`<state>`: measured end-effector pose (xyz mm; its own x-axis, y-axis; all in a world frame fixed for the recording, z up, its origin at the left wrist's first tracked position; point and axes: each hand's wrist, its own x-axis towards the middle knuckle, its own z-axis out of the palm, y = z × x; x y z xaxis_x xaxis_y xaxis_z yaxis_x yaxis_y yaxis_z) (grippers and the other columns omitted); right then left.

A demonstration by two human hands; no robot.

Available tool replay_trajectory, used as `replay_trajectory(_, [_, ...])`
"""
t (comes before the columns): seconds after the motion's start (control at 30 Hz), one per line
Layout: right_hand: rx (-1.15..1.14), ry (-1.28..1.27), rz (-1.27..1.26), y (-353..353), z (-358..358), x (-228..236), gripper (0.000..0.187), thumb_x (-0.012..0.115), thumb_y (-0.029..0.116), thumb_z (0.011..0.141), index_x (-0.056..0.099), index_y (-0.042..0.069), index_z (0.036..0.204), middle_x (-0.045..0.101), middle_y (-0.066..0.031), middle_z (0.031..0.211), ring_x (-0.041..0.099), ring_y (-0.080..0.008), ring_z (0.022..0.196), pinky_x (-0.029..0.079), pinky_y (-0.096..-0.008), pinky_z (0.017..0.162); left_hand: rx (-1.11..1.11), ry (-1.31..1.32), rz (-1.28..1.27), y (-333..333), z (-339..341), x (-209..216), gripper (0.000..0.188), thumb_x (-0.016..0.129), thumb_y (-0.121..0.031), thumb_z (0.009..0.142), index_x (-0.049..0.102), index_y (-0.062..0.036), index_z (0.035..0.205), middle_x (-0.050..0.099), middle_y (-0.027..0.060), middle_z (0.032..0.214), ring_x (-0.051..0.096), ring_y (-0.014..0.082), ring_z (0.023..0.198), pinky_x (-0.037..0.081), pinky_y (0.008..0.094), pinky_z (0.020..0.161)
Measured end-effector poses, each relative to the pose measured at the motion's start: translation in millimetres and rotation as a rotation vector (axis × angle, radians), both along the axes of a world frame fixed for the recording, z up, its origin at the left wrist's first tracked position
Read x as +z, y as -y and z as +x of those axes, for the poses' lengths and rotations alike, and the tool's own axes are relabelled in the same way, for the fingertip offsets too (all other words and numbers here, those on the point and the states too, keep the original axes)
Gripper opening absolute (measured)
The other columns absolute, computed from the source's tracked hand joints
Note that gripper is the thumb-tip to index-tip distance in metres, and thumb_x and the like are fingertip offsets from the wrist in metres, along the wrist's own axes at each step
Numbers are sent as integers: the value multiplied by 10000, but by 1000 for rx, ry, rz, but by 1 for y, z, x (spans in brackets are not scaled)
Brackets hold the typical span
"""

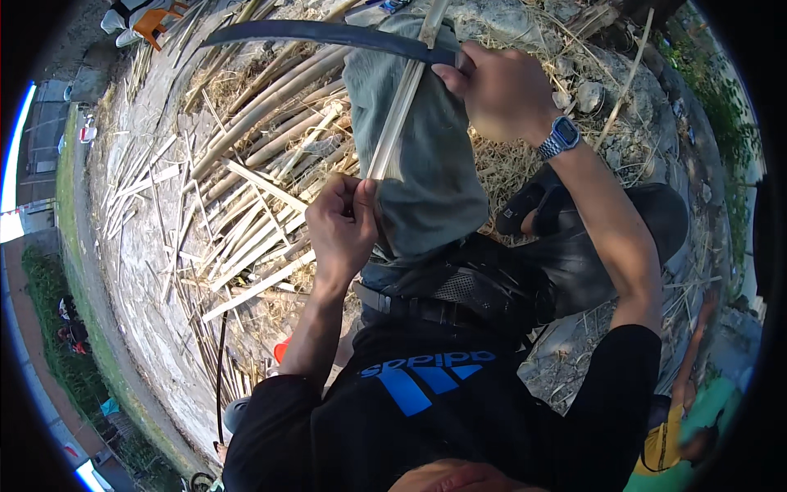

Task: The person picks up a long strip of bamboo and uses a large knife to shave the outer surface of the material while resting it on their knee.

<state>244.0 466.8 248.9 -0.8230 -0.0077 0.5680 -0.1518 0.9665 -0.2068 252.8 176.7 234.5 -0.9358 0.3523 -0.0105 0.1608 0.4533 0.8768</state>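
My right hand (504, 94), with a metal watch (561, 138) on its wrist, is closed around the handle end of a long, dark, curved knife (311, 31). The blade reaches out to the left and crosses a pale split bamboo strip (402, 107) near the strip's upper part. My left hand (340, 221) pinches the near end of this strip between thumb and fingers. A grey-green cloth (434, 184) lies over my leg beneath the strip. The knife's handle is mostly hidden by my right hand.
Bamboo poles (270, 107) and many split strips (254, 238) lie on the ground to the left, among straw and shavings. Rocks (590, 97) are at the right. An orange plastic chair (154, 23) stands far left. Another person in yellow and green (668, 435) is at lower right.
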Motion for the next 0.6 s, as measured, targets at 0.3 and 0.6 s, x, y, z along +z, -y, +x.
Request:
replay_trajectory(0.3, [-122,19,-35,6,-4,7,520,629,613,928,654,135,724,646,-51,538,672,-256,490,531,-359,448,81,24,31,-12,6,12,249,655,-128,999,595,22,809,580,23,580,498,41,529,387,235,496])
replay_trajectory(0.6, [-366,18,-42,-134,-9,-6,588,496,565,1033,609,41,789,537,-90,519,563,-207,450,434,-336,447,-4,-38,-75,25,33,-17,222,634,-113,1001,614,16,821,632,45,597,577,84,526,438,251,512])
